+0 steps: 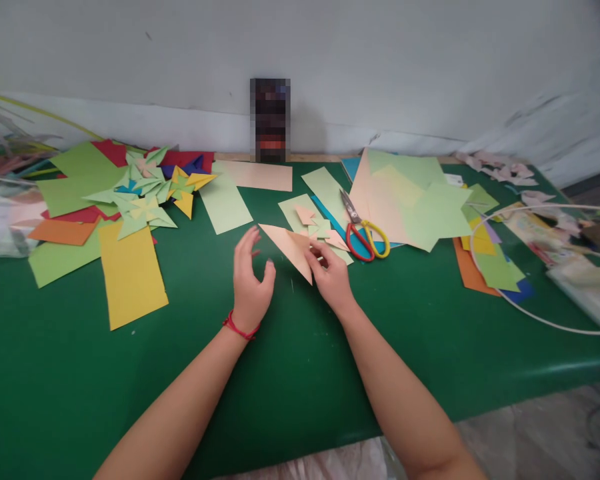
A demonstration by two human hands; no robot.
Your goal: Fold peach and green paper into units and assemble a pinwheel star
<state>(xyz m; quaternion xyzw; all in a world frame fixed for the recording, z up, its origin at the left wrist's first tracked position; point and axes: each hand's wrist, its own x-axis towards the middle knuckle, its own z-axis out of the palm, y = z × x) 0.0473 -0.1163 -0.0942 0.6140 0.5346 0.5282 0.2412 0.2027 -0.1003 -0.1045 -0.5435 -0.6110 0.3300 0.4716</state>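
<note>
Between thumb and fingers, my right hand (329, 273) pinches a folded peach sheet of paper (289, 248) by its right side. The paper has a triangular shape, its long edge slanting down to a point on the right. My left hand (253, 272), with a red cord bracelet (240, 328) at the wrist, is apart from the paper, fingers spread and nothing in them. Just beyond the right hand lie small folded peach and green pieces (319, 227) on a pale green sheet. Scissors (363, 233) with one red and one yellow handle rest to their right, blades pointing away.
Folded paper stars (147, 193) and a yellow sheet (133, 277) lie at left on the green tabletop (280, 393). Large pale green and peach sheets (435, 200) are at back right. A phone-like dark object (271, 120) leans against the wall. A white cord loop (535, 320) curves at right.
</note>
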